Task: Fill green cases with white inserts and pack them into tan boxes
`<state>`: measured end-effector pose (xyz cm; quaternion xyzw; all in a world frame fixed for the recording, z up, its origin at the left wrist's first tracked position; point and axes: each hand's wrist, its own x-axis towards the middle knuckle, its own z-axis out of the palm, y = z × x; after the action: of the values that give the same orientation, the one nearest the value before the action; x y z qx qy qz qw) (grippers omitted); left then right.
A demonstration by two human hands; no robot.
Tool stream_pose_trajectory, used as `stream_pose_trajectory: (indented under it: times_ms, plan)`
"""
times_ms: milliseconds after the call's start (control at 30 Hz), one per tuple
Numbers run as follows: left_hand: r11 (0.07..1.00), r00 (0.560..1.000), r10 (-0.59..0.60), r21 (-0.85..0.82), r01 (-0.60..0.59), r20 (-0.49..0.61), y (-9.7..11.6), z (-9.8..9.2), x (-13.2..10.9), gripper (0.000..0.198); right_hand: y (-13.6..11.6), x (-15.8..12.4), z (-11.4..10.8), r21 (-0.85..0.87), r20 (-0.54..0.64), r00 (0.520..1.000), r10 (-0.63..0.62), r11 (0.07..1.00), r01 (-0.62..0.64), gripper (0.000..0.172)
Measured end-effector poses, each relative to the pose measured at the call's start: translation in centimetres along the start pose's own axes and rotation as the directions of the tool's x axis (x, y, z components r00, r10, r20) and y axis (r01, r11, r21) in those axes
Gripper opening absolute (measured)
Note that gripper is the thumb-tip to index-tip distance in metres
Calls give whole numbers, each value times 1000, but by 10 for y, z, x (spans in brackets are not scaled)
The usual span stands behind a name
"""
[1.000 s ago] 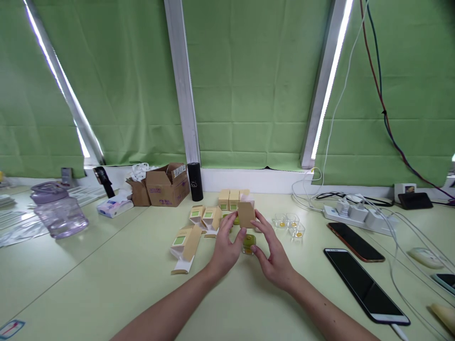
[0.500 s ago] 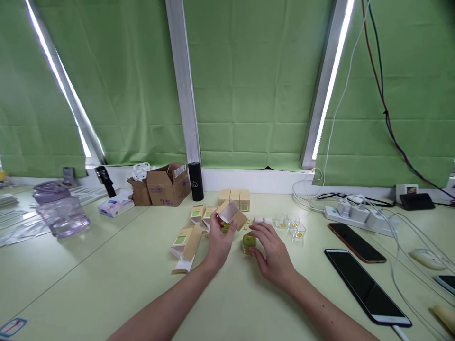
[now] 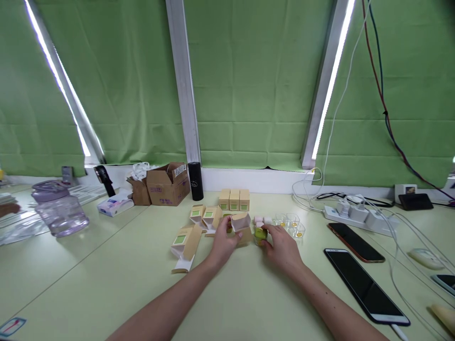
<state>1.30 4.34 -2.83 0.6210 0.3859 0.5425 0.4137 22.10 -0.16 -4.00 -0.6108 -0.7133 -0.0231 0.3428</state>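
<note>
My left hand [image 3: 223,246] is closed around a small kraft cardboard box [image 3: 243,233], its white inner flaps standing open at the top. My right hand [image 3: 282,247] pinches a small clear cup with a green top [image 3: 260,234], just right of that box and low over the table or on it. Beyond the right hand stand several square clear cups [image 3: 293,220] with yellow bits at their bottoms. Small pale pink pieces [image 3: 258,219] lie behind the green-topped cup. Left of my left hand are opened boxes with green labels, one lying nearest [image 3: 187,240] and two farther back [image 3: 212,217].
Three closed boxes [image 3: 234,200] stand in a row at the back. A black cylinder [image 3: 195,182], brown carton [image 3: 168,184], tissue pack [image 3: 115,204] and purple-lidded jug [image 3: 60,210] sit leftward. Phones [image 3: 366,284], cables and a power strip [image 3: 359,220] lie right. Another person's hand [image 3: 9,209] shows at far left.
My right hand has moved slightly right with the green-topped cup. The box in my left hand has come lower and more upright. Another person's hand has appeared at the far left edge.
</note>
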Motion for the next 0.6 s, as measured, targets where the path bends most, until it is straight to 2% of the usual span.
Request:
stream_pose_trajectory:
  times_ms: [100, 167, 333, 467, 600]
  plan:
    - [998, 993, -56, 12, 55, 107, -1, 2, -2, 53, 0, 3, -6, -29, 91, 988, 124, 992, -122, 35]
    - [998, 987, -61, 36, 56, 146, -1, 4, -4, 53, -2, 4, -10, -39, 134, 978, 160, 987, -156, 34]
    - [999, 991, -24, 34, 20, 132, 4, 5, -9, 53, -4, 5, -11, -51, 160, 972, 169, 985, -163, 33]
    - [994, 993, 100, 45, -103, 61, 13, 2, -10, 32, -3, 5, -9, -56, 153, 975, 159, 987, -152, 34]
    - [964, 969, 234, 112, -243, 84, 18, 0, -9, 5, -3, 3, -8, -51, 144, 979, 142, 989, -136, 34]
